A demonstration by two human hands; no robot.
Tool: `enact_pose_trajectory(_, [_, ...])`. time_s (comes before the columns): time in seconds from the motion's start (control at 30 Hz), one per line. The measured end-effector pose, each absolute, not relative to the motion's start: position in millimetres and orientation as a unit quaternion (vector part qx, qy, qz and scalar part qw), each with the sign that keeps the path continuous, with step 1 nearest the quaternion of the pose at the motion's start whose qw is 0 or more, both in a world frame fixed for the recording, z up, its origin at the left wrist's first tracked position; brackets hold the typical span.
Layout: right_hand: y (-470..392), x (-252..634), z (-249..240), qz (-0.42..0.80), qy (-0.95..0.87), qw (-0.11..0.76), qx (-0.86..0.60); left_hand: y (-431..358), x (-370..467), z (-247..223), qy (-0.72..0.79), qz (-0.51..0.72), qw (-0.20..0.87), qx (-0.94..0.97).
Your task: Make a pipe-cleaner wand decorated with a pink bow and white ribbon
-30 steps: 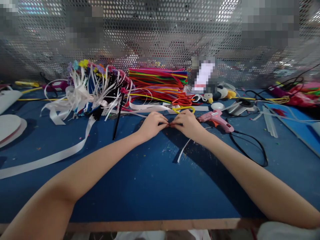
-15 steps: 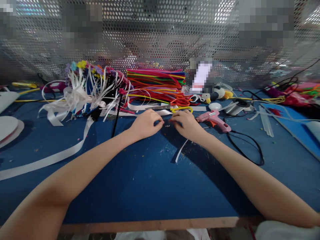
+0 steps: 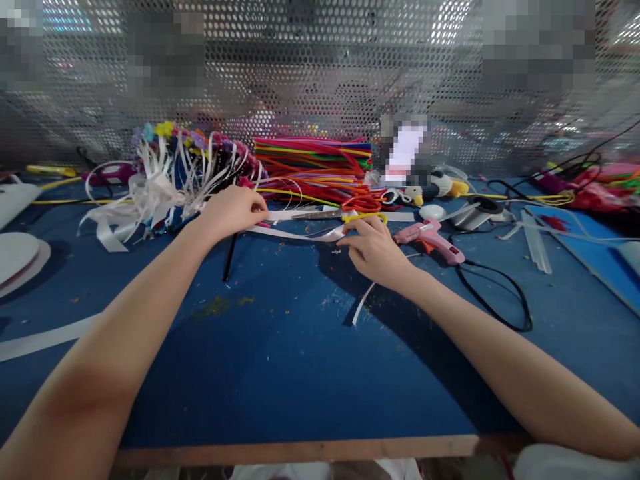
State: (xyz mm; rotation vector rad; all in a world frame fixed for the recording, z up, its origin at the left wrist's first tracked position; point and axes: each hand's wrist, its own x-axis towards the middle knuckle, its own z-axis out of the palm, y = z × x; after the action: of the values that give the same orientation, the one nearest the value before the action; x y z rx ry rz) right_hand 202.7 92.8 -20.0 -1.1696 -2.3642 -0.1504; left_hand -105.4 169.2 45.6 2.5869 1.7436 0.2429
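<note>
Near the bundle of flowered, ribboned pieces (image 3: 160,180), my left hand (image 3: 235,212) is closed with its fingertips pinched on a white ribbon (image 3: 295,235). That ribbon runs right towards my right hand (image 3: 373,248), whose thumb and fingers are close together at its other end; whether they grip it is unclear. Scissors with red and yellow handles (image 3: 367,217) lie just behind my right hand, blades pointing left. A black stem (image 3: 230,257) is partly hidden under my left hand. A narrow white strip (image 3: 363,305) lies in front of my right wrist.
Coloured pipe cleaners (image 3: 313,167) are stacked at the back. A pink glue gun (image 3: 431,240) with a black cord lies right of my right hand, near a ribbon spool (image 3: 477,212). A phone (image 3: 405,153) leans against the mesh. White discs (image 3: 20,257) sit at left.
My left hand has moved left and slightly back, away from my right hand, and now pinches the white ribbon. My right hand has stayed almost in place, its fingers shifted slightly.
</note>
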Motion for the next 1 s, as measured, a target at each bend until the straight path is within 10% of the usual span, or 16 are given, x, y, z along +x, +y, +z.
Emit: enact_pose_trajectory(1.0, [94.4, 207.1, -20.9, -0.053, -0.857, 0.254, -0.446, 183.5, -106.3, 10.4, 0.412, 0.081, -0.191, 0.887])
